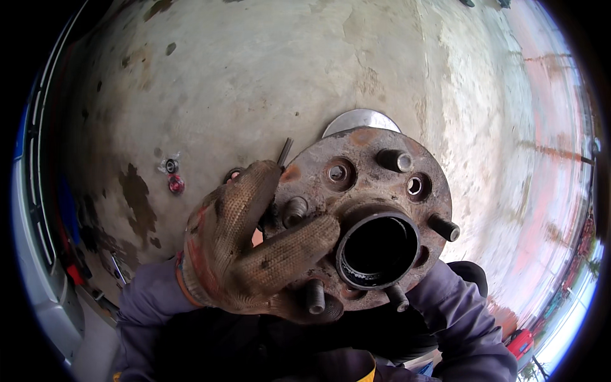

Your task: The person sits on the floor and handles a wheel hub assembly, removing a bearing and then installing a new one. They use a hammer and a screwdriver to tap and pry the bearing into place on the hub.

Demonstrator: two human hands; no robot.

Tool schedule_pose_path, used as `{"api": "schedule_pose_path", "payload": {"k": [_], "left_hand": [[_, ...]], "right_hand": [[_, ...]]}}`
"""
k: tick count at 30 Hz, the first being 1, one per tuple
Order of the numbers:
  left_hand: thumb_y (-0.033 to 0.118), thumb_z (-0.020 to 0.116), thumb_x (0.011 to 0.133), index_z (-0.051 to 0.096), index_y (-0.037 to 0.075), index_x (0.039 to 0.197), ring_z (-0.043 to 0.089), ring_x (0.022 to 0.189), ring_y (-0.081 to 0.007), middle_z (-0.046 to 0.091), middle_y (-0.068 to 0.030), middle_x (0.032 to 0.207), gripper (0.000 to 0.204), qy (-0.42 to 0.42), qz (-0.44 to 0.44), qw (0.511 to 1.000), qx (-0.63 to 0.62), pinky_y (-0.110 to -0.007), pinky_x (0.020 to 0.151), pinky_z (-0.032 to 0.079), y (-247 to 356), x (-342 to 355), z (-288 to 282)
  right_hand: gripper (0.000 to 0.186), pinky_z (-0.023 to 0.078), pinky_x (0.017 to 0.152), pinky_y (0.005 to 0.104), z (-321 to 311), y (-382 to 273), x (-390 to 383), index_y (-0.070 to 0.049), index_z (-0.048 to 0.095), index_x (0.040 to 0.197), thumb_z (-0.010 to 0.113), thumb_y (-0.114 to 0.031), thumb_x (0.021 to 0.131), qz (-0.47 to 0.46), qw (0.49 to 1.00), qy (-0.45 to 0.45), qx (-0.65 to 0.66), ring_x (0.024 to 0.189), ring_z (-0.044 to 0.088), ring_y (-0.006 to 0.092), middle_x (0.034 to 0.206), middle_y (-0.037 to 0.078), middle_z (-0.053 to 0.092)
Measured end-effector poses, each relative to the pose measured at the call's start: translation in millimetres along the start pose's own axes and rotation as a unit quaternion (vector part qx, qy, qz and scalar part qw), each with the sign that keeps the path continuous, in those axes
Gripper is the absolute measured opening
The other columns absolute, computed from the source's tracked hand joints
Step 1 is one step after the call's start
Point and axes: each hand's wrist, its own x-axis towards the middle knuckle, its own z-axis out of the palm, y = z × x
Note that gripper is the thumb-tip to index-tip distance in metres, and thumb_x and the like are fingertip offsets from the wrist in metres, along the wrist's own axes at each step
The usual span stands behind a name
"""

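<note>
A rusty wheel hub (356, 143) with several threaded studs and a wide round bore is raised in front of me, its studded face tilted up. My left hand (238, 254), in a dirty knitted work glove, grips the hub's left side, with one finger lying across its face toward the bore. A thin grey metal rod (286, 151) shows beside the glove's upper fingertip; I cannot tell whether it is held or lies beyond. My right sleeve (461, 318) reaches behind the hub's lower right, and the hub hides my right hand.
A shiny round metal plate (363, 120) shows past the hub's far edge. On the stained concrete floor (254, 70) lie a small dark ring (170, 166) in clear wrap and a red ring (176, 184). A silver vehicle (54, 299) stands at the left, near red and dark tools.
</note>
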Motion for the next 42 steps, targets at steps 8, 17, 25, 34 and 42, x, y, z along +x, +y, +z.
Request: {"api": "schedule_pose_path", "payload": {"k": [8,17,25,34,42], "left_hand": [[0.066,0.079,0.081,0.072,0.014,0.121,0.065,0.113,-0.044,0.056,-0.0334,0.131,0.065,0.022,0.037,0.999,0.024,-0.053,0.087,0.059,0.3,2.1,6.1],[0.06,0.081,0.083,0.068,0.013,0.129,0.065,0.116,-0.0472,0.055,-0.0358,0.134,0.067,0.044,0.142,0.987,0.062,-0.054,0.091,0.059,-12.0,-2.8,15.2],[0.06,0.082,0.083,0.063,0.014,0.135,0.066,0.115,-0.0509,0.055,-0.0376,0.135,0.073,0.029,0.155,0.985,0.068,-0.057,0.093,0.058,-14.2,-4.0,10.6],[0.066,0.083,0.08,0.058,0.018,0.142,0.066,0.116,-0.055,0.053,-0.039,0.14,0.082,0.002,0.165,0.984,0.074,-0.06,0.095,0.057,-18.9,-10.7,2.0],[0.07,0.082,0.078,0.058,0.02,0.142,0.066,0.117,-0.0528,0.052,-0.0372,0.142,0.084,-0.041,0.078,0.992,0.088,-0.058,0.099,0.056,-4.9,-15.4,-5.4]], "right_hand": [[0.069,0.051,0.108,0.0371,-2.5,-1.2,-13.1,0.0,0.045,0.153,0.073,-0.004,0.09,-0.006,0.999,-0.039,-0.034,0.13,0.06,0.0228,0.142,0.014,0.06],[0.068,0.051,0.109,0.037,-9.1,-7.3,-36.1,0.0,0.046,0.153,0.073,-0.005,0.091,-0.003,0.992,-0.109,-0.062,0.13,0.06,0.0226,0.142,0.014,0.06],[0.067,0.05,0.109,0.0369,-0.4,0.4,-27.5,0.0,0.047,0.152,0.074,-0.005,0.091,-0.029,0.99,-0.102,-0.098,0.13,0.059,0.0223,0.143,0.013,0.06],[0.066,0.05,0.11,0.0368,15.8,0.7,-12.1,0.0,0.047,0.151,0.074,-0.006,0.092,-0.087,0.982,-0.041,-0.165,0.13,0.059,0.0221,0.143,0.013,0.06],[0.065,0.049,0.11,0.0367,11.2,-5.8,-12.5,0.0,0.048,0.151,0.075,-0.006,0.092,-0.091,0.987,-0.025,-0.134,0.13,0.059,0.0218,0.144,0.012,0.06]]}}
